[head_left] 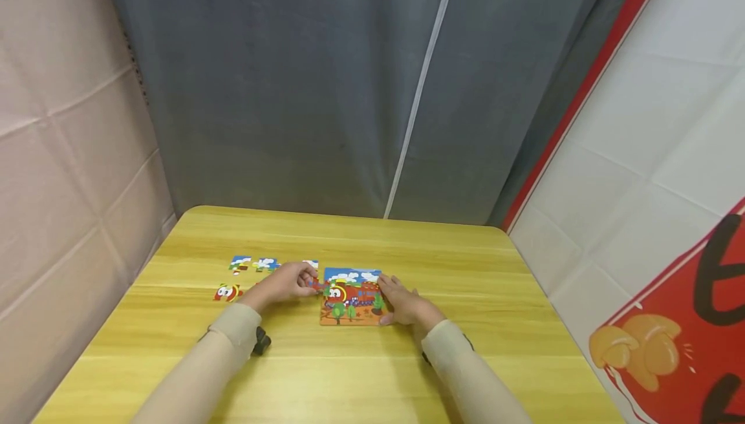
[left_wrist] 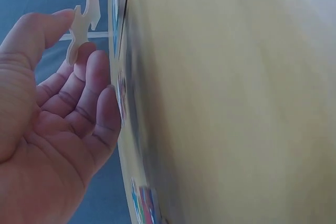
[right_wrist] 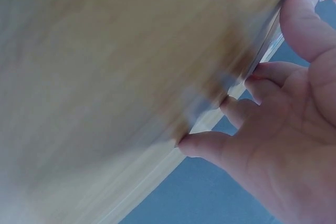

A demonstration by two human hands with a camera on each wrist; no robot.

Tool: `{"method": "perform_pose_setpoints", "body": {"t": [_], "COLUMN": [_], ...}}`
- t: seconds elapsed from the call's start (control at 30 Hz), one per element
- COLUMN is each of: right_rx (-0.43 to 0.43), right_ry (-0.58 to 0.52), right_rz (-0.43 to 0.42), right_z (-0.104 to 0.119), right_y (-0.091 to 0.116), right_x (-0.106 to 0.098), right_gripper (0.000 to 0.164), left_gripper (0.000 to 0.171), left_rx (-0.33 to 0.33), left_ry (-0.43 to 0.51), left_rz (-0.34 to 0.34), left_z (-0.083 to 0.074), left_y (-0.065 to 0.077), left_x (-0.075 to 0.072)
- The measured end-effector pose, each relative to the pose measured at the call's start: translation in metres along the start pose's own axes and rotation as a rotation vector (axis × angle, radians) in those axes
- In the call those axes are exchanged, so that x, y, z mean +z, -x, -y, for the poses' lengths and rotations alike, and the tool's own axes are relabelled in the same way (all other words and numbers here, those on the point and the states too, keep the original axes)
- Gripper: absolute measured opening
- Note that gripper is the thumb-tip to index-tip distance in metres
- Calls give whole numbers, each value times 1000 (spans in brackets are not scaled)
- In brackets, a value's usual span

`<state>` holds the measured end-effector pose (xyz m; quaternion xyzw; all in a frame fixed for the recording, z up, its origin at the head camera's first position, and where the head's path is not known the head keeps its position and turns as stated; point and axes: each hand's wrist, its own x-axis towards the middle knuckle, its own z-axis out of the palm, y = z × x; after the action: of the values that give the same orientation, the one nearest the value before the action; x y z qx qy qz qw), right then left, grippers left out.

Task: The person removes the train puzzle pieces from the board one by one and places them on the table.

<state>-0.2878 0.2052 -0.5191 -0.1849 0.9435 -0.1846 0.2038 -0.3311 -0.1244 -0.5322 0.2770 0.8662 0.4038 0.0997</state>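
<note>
Left hand (head_left: 285,284): pinches a piece (left_wrist: 80,30) between thumb and fingertips. Left wrist view shows the piece's pale, plain side, with curved cut edges; it is held up off the table (head_left: 349,375), near the left edge of the board (head_left: 352,315). Contact between piece and board: cannot tell.

Right hand (head_left: 405,301): fingers extended and somewhat spread, touching the right side of the board; thumb near its lower right corner. Right wrist view shows fingertips down at table level. Hands are apart from each other, one on each side of the board.

Board: lies flat on the table, between the hands. Printed scene: blue sky, white clouds, red train with a face, green plants, brown ground.

Loose pieces, left of the board: a sky piece (head_left: 240,262) and, just right of it, a cloud piece (head_left: 267,264); nearer the person, a face piece (head_left: 227,292) in red and yellow. One further piece (head_left: 311,263) lies just beyond the left hand, partly hidden.

Surroundings: light sleeves (head_left: 194,372) on both arms. Table yellow, wood-grained. Grey curtain (head_left: 279,88) behind it; pale cloth (head_left: 70,120) at left; red banner (head_left: 692,301) with black strokes at right.
</note>
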Motion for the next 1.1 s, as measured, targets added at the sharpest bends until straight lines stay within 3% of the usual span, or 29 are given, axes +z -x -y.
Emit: {"method": "perform_pose_setpoints", "body": {"t": [0.17, 0.4, 0.53, 0.73, 1.1], "right_rx": [4, 3, -4, 0, 9], "right_ry": [-3, 7, 6, 5, 5], "right_rz": [0, 4, 0, 7, 9], "right_z": [0, -1, -1, 0, -1], "right_y": [0, 0, 0, 0, 1], "right_x": [0, 0, 1, 0, 1], "right_gripper": [100, 100, 100, 100, 101], "left_gripper": [30, 26, 27, 26, 23], "left_rx": [-24, -13, -34, 11, -1], "left_ry": [23, -31, -72, -150, -185], "left_rz": [-7, -22, -11, 3, 5], "left_z": [6, 9, 10, 11, 8], "left_y": [9, 16, 17, 17, 19], "left_x": [-6, -9, -8, -6, -8]}}
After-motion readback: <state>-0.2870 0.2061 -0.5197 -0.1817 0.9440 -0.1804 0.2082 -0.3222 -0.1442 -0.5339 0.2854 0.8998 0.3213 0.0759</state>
